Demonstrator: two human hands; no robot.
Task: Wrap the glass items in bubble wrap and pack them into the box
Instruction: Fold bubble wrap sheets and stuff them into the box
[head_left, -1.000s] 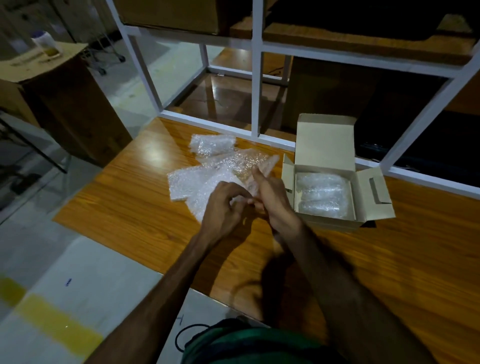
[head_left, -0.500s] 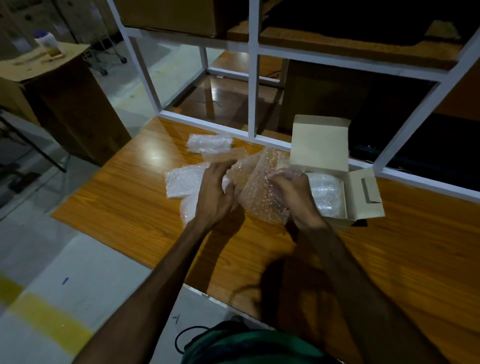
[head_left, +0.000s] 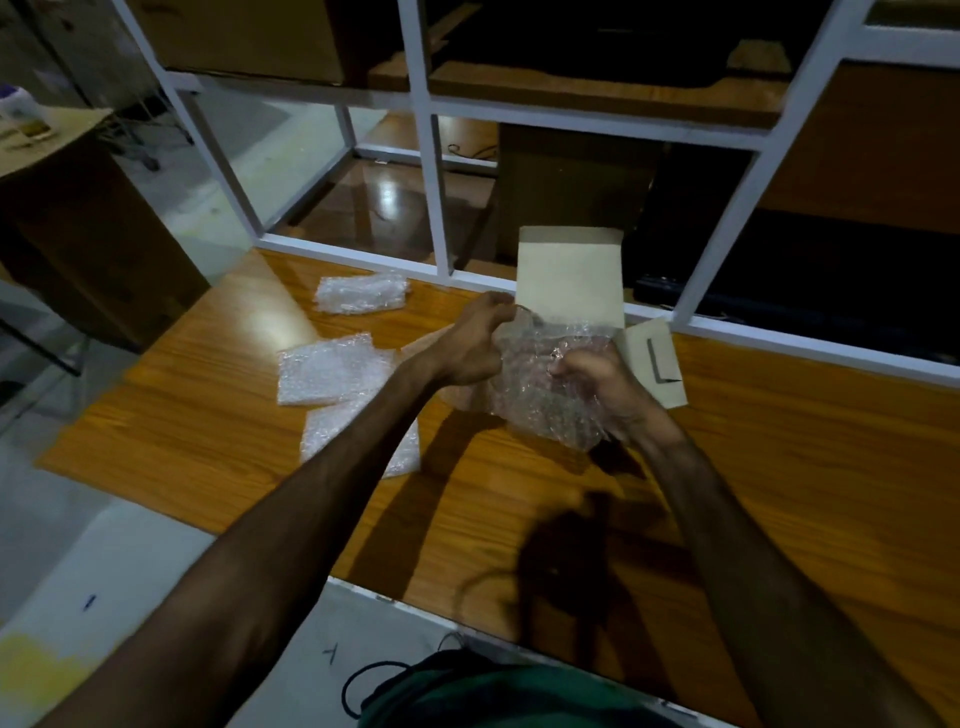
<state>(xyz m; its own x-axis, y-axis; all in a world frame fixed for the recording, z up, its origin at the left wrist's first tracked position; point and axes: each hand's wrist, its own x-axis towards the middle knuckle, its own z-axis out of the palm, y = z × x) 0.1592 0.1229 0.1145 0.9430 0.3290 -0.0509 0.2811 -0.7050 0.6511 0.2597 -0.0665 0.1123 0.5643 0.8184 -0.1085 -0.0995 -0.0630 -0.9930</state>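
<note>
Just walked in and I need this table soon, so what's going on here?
A person is packing at the wooden table. Both hands hold a bubble-wrap bundle in front of the open cardboard box: the left hand grips its upper edge, the right hand its lower right side. What is inside the wrap cannot be made out. Two flat bubble-wrap sheets lie to the left, and a small wrapped bundle sits farther back.
</note>
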